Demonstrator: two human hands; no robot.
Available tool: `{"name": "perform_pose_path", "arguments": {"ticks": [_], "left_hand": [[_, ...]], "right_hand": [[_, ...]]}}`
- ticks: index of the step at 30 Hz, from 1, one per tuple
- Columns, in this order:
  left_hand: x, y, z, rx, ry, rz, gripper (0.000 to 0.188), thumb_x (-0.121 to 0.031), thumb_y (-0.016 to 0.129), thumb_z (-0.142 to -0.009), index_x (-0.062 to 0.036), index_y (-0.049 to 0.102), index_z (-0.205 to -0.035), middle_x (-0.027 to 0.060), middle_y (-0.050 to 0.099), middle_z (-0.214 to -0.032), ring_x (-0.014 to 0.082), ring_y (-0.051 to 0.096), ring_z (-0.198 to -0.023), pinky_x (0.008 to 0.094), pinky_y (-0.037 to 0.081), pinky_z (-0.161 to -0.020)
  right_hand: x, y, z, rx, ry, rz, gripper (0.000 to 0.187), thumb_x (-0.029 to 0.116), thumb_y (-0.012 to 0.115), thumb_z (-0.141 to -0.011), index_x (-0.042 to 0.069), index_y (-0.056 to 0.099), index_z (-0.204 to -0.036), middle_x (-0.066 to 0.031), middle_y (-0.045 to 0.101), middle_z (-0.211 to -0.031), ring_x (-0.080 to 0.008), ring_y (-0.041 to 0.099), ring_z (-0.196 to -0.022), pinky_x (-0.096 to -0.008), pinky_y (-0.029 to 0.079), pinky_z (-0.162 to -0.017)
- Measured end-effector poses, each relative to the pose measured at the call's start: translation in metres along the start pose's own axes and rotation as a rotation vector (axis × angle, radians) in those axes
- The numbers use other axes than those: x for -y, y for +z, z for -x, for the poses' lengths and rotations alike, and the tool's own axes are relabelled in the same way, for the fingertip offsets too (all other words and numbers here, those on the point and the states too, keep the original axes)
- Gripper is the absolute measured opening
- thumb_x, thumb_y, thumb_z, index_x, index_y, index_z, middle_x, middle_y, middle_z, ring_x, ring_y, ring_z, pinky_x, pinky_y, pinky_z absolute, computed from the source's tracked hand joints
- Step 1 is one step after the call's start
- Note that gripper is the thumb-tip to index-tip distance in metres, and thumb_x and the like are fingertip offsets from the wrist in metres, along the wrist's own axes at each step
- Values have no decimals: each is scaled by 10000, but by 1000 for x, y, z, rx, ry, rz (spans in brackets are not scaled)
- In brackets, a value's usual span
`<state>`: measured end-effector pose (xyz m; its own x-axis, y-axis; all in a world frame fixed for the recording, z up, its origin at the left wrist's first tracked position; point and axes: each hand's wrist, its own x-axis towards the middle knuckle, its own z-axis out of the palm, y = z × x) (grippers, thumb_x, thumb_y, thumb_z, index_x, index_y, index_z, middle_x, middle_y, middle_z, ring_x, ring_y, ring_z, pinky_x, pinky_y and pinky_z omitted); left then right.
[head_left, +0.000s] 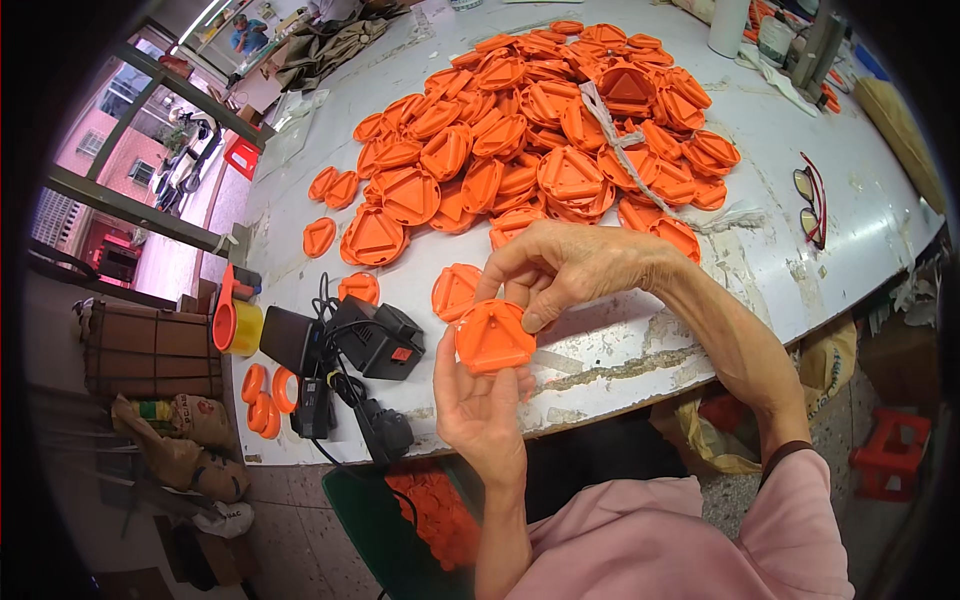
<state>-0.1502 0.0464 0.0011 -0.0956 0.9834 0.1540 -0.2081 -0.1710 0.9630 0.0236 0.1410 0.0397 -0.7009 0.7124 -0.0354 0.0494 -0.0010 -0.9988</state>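
A round orange plastic disc (495,342) with a raised triangle on its face is held near the table's front edge. My left hand (478,408) grips it from below, with fingers and thumb around its lower rim. From above, my right hand (580,268) pinches the upper right rim between thumb and fingers. Another orange disc (457,290) lies on the table just behind my left fingertips. Farther back spreads a large heap of similar orange discs (500,135), with a grey-white strip of cloth (612,130) draped over its right side.
Black power adapters with cables (378,340) lie left of my hands, beside orange rings (284,390) and a yellow tape roll (246,330). Red-framed glasses (818,205) rest at the right. Below the table edge, a green container (375,520) holds orange pieces. A white bottle (728,25) stands far right.
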Motion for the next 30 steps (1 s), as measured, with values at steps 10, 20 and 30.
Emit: {"name": "perform_pose_path", "arguments": {"ticks": [10, 20, 30], "left_hand": [[4, -7, -4, 57, 33, 87, 543, 45, 522, -877, 54, 302, -1373, 214, 462, -1274, 253, 566, -1085, 354, 551, -818], [1, -6, -4, 24, -33, 168, 493, 37, 504, -889, 68, 327, -1348, 203, 491, -1250, 252, 573, -1078, 389, 545, -846], [1, -8, -4, -79, -82, 239, 478, 53, 493, -882, 64, 347, -1337, 191, 466, -1252, 268, 556, -1091, 417, 528, -863]], "right_hand": [[5, 1, 3, 17, 64, -19, 399, 54, 652, -727, -48, 593, -1108, -38, 617, -632, -84, 553, -573, -226, 430, -573], [10, 4, 3, 85, 61, -72, 446, 78, 719, -766, -19, 556, -1169, -72, 646, -760, -83, 599, -656, -219, 474, -570], [5, 10, 1, 158, 19, -76, 516, -19, 729, -698, -41, 540, -1178, -96, 675, -843, -100, 631, -762, -227, 502, -679]]}}
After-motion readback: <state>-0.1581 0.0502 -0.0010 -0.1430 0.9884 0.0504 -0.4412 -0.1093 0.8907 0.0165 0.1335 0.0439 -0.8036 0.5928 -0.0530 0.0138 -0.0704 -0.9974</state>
